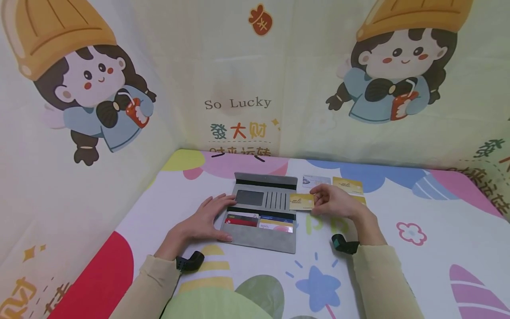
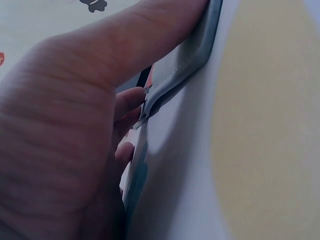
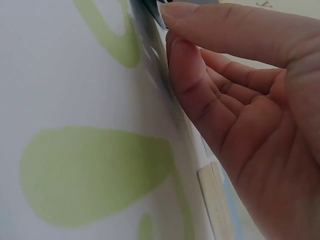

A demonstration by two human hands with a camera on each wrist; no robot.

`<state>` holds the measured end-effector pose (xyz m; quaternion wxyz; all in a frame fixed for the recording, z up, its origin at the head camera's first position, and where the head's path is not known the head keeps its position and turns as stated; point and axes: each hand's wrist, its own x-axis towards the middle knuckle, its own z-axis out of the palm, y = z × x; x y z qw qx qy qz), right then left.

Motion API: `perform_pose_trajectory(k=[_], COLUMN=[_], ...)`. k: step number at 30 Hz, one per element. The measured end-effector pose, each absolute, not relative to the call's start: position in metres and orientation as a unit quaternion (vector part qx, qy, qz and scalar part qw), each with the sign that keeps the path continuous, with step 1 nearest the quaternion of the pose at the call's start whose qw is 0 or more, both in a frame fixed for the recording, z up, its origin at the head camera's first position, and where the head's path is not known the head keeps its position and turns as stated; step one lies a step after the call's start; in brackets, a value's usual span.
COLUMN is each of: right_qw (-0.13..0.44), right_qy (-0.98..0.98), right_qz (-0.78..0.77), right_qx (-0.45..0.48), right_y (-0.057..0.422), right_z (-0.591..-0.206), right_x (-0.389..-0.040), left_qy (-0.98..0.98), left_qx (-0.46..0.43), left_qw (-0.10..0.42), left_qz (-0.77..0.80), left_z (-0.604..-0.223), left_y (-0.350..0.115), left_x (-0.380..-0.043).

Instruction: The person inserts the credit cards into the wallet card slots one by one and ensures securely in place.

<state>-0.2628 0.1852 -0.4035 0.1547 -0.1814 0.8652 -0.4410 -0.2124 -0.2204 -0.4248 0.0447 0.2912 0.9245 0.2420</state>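
Note:
A grey card wallet point(image 1: 263, 241) lies unfolded on the table, with several cards point(image 1: 276, 220) in its lower pockets and a dark window beside narrow slots in its middle panel. My left hand point(image 1: 205, 219) rests at its left side, fingers spread, the thumb along the near corner; the left wrist view shows this thumb on the wallet edge point(image 2: 187, 60). Between thumb and fingertips my right hand point(image 1: 336, 203) pinches a gold card point(image 1: 301, 202) by its right end. The card's left end meets the right edge of the slotted panel; whether it is inside a slot I cannot tell.
Behind the right hand lie a silver card point(image 1: 316, 180) and another gold card point(image 1: 348, 185), with a further gold card point(image 1: 360, 200) partly hidden by the hand. A printed cloth point(image 1: 370, 274) covers the table. Patterned curtains point(image 1: 303, 88) stand behind and at the left.

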Motion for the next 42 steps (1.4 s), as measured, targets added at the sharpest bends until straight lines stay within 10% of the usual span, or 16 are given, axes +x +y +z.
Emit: perform_pose_trajectory(k=[42], right_qw=[0.133], right_qy=[0.883], right_qz=[-0.396], right_qx=[-0.213], right_y=[0.15], right_z=[-0.41], right_x=[-0.264], left_qy=[0.926], left_qx=[0.285], left_qw=[0.041], left_qz=[0.244], left_z=[-0.43], left_y=[-0.22], left_x=[-0.215])
